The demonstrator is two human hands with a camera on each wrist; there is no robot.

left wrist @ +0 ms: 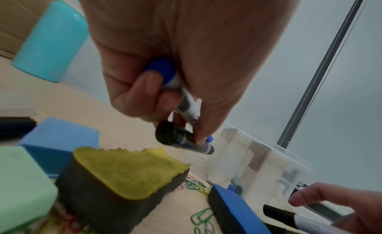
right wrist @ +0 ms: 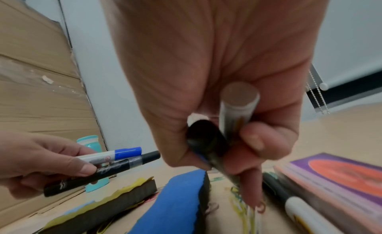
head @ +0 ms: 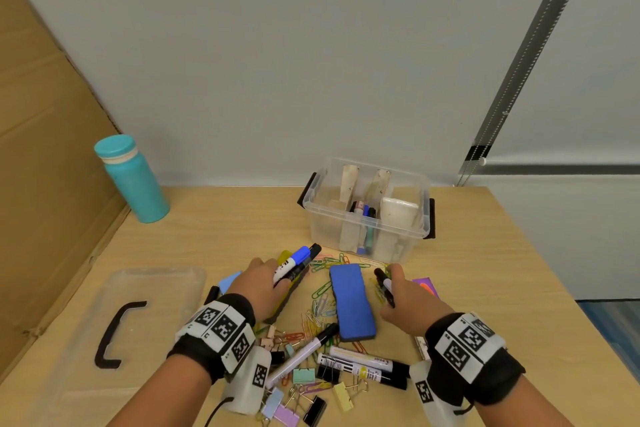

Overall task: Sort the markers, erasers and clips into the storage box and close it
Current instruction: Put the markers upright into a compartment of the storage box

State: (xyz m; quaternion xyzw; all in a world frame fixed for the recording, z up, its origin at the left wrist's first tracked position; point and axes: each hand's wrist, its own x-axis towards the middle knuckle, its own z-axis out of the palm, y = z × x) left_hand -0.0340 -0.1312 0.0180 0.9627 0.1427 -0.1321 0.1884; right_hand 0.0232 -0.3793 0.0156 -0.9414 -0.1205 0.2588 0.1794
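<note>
Your left hand (head: 263, 284): grip closed around two markers, one blue-capped marker (head: 292, 263) and one black marker (head: 304, 262), caps pointing far-right.
Your right hand (head: 403, 298): grip closed around two more markers, a black-capped marker (head: 384, 282) and a second one with a grey butt end (right wrist: 239, 97).
Between your hands, on the desk (head: 214, 229): blue eraser (head: 351, 300), lying flat among loose paper clips (head: 323, 308).
Under your left hand: yellow-topped eraser (left wrist: 128, 170).
Near edge: three more markers (head: 363, 366) and a scatter of binder clips (head: 304, 388).
Far centre: storage box (head: 367, 208), open, holding upright markers in its middle compartment.
Near left: box lid (head: 114, 326), flat on the desk.
Far left: teal bottle (head: 133, 180).
</note>
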